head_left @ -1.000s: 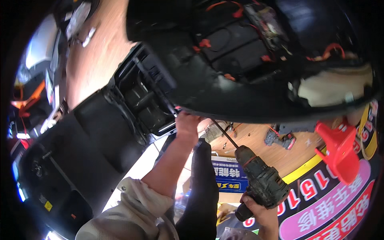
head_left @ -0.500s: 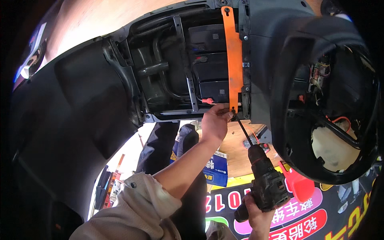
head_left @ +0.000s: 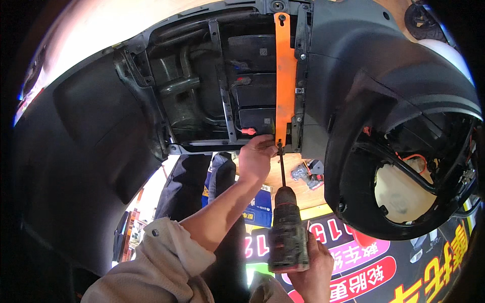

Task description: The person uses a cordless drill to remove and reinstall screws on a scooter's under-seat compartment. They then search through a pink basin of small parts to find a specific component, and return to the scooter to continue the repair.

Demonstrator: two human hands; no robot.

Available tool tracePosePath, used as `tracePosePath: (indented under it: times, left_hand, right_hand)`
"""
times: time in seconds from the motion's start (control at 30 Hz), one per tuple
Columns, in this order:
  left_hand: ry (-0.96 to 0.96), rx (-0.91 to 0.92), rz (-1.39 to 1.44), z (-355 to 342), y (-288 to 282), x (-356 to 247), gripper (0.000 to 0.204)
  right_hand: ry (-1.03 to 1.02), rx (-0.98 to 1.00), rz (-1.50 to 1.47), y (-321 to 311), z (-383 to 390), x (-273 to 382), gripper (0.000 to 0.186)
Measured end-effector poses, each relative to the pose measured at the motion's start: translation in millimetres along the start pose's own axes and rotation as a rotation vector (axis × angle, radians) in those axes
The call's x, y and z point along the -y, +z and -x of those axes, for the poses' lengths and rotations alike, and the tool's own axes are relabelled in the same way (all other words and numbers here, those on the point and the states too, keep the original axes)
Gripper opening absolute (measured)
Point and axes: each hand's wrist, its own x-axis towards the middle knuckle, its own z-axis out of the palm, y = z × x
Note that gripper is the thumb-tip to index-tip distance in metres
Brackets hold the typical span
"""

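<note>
My right hand [head_left: 316, 265] is wrapped round a black cordless drill [head_left: 288, 230], its handle mostly hidden by the drill body and fingers. The drill's long thin bit [head_left: 283, 169] points away from me, its tip at the near end of an orange metal bar [head_left: 286, 76]. My left hand [head_left: 255, 159] is closed beside that same end, fingertips bent together next to the bit. Whatever they pinch is hidden. The bar lies across the open floor bay of a dark scooter-like vehicle body, with a dark bolt head [head_left: 282, 18] in its far end.
Black battery blocks [head_left: 256, 93] and a dark cross strut [head_left: 222, 81] sit in the bay left of the bar. A round black housing [head_left: 333, 177] rises at right, a broad black panel [head_left: 76, 166] at left. Below lie a blue box [head_left: 260, 207] and a printed mat [head_left: 404, 262].
The drill has swung from a slant to nearly straight in line with the orange bar, turning in my right hand. My left hand stays at the bar's near end. The whole view has shifted slightly.
</note>
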Motion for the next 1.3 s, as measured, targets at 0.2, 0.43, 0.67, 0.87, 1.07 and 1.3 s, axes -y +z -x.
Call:
tracePosePath:
  times: [0.2,0.43,0.67,0.87,1.07,1.3]
  left_hand:
    - [-0.15,0.004,-0.227,3,0,-21,0.026]
    - [-0.109,0.064,-0.314,-2,-8,-9,0.026]
    - [-0.091,0.109,-0.341,-8,-11,-7,0.028]
    - [-0.076,0.047,-0.297,0,-5,-16,0.022]
    - [-0.588,0.204,0.013,22,1,-49,0.036]
    - [-0.633,0.209,0.116,30,16,-76,0.038]
  right_hand:
    - [0.182,0.083,-0.363,9,11,-21,0.033]
    - [0.022,0.077,-0.141,1,0,-4,0.064]
    - [0.087,0.104,-0.209,1,-1,-3,0.053]
    - [0.148,0.063,-0.245,0,-2,-8,0.044]
    - [0.08,0.04,-0.28,3,-3,-11,0.04]
    - [0.091,0.065,-0.394,8,-2,-17,0.054]
